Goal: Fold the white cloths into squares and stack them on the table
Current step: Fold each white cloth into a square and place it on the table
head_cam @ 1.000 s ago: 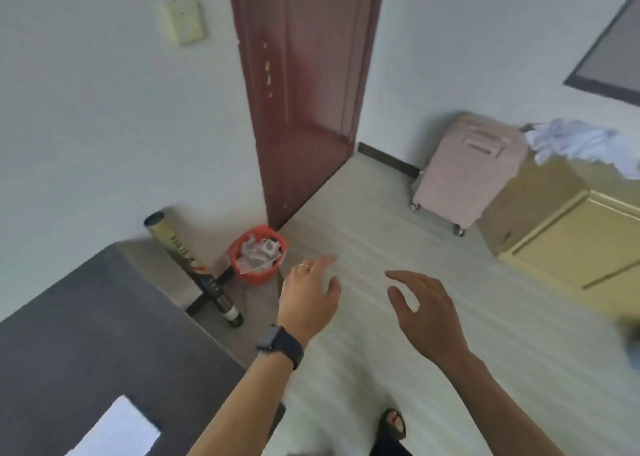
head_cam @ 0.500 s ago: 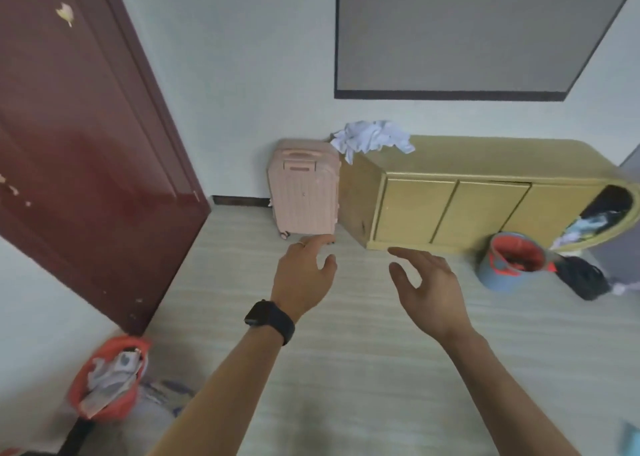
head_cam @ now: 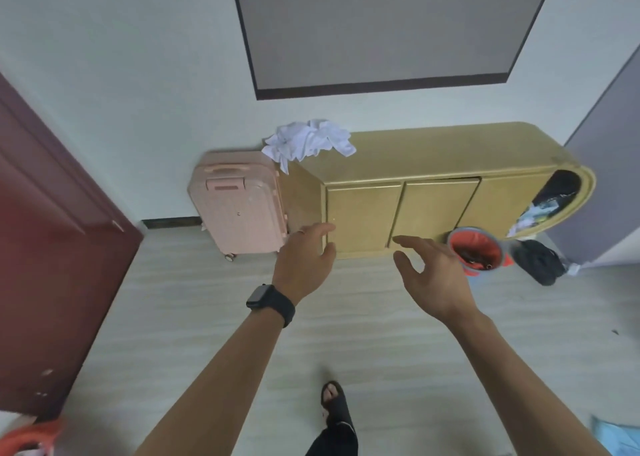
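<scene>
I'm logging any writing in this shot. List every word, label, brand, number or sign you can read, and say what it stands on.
No text can be read anywhere in this view.
Suitcase: one tiny mark on its front, too small to read.
Watch: screen dark, nothing shown.
Dark things in the open end of the cabinet: pale marks, too blurred to read.

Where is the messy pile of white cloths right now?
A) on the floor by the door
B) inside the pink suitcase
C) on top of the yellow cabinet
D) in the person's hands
C: the crumpled white cloths lie on the left end of the yellow cabinet top, just above the pink suitcase, and both hands are empty.
</scene>
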Demonstrator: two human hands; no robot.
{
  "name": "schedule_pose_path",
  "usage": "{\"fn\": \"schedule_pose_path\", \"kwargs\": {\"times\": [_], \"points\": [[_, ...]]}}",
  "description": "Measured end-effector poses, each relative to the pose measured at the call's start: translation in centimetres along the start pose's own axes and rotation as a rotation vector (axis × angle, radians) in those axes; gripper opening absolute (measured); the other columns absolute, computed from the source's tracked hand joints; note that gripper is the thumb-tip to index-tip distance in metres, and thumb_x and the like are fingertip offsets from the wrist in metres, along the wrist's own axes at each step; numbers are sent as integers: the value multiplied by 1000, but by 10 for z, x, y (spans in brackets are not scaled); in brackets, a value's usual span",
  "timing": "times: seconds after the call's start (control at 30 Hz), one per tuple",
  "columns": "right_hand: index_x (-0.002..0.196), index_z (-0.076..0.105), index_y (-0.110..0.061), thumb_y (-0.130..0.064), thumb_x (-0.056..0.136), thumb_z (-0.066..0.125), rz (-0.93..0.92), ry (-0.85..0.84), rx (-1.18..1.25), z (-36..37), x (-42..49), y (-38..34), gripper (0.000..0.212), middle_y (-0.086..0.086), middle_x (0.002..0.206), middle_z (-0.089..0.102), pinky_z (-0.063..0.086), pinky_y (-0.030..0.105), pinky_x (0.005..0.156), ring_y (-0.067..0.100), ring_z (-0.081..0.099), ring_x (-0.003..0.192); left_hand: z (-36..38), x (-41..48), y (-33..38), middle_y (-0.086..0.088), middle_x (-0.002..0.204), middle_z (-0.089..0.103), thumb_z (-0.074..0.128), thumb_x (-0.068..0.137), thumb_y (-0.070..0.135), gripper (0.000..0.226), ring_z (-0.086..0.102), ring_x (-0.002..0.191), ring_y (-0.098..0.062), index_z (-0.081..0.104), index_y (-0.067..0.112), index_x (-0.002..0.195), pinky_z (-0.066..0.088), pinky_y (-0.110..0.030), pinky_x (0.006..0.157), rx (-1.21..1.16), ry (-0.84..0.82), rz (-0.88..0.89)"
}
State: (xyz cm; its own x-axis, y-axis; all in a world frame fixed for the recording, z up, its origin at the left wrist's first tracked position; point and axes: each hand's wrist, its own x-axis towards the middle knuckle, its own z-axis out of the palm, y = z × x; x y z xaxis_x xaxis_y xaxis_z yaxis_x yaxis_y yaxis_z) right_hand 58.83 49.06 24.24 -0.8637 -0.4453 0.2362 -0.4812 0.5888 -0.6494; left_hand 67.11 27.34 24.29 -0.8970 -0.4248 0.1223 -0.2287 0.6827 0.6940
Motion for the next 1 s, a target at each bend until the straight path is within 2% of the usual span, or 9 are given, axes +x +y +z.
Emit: {"fn": "schedule_pose_path", "kwargs": {"times": [0.27, 0.4, 0.5, 0.7, 0.87, 1.0], "points": [[124, 67, -29, -29, 95, 62, 83, -80, -97, 12, 158, 76, 29, -7, 121, 68, 41, 26, 91, 20, 55, 117, 63, 181, -7, 5, 129, 60, 55, 95, 25, 35, 51, 122, -14, 58, 28, 129, 41, -32, 104, 19, -122, -33], [124, 66, -30, -31, 95, 62, 148, -123, -105, 18, 232, 118, 30, -8, 122, 67, 42, 28, 94, 20, 55, 118, 93, 268, -3, 3, 127, 61, 55, 95, 27, 35, 55, 118, -16, 59, 29, 130, 43, -32, 100, 84, -180, -42], [126, 65, -31, -32, 96, 60, 174, -149, -112, 24, 288, 150, 31, -8, 124, 66, 37, 24, 94, 18, 53, 120, 117, 327, -1, 5, 128, 60, 53, 96, 29, 35, 55, 118, -15, 58, 31, 131, 41, -29, 96, 143, -221, -76], [130, 60, -36, -36, 98, 56, 165, -291, -81, 38, 410, 213, 33, -15, 129, 61, 31, 21, 95, 13, 43, 127, 167, 431, 0, 5, 128, 61, 52, 96, 30, 35, 56, 116, -15, 56, 32, 131, 40, -28, 91, 197, -186, -173], [127, 61, -39, -36, 96, 56, 126, -392, -58, 57, 503, 249, 31, -17, 125, 61, 35, 24, 97, 13, 46, 123, 194, 498, -8, 3, 127, 62, 55, 94, 29, 33, 55, 118, -15, 60, 30, 127, 42, -28, 98, 146, -157, -321], [128, 59, -39, -38, 97, 54, 115, -487, -94, 83, 561, 273, 32, -17, 130, 58, 39, 28, 100, 11, 44, 124, 211, 543, -31, 4, 125, 60, 55, 95, 27, 33, 53, 118, -16, 58, 32, 127, 41, -27, 93, 141, -177, -402]]}}
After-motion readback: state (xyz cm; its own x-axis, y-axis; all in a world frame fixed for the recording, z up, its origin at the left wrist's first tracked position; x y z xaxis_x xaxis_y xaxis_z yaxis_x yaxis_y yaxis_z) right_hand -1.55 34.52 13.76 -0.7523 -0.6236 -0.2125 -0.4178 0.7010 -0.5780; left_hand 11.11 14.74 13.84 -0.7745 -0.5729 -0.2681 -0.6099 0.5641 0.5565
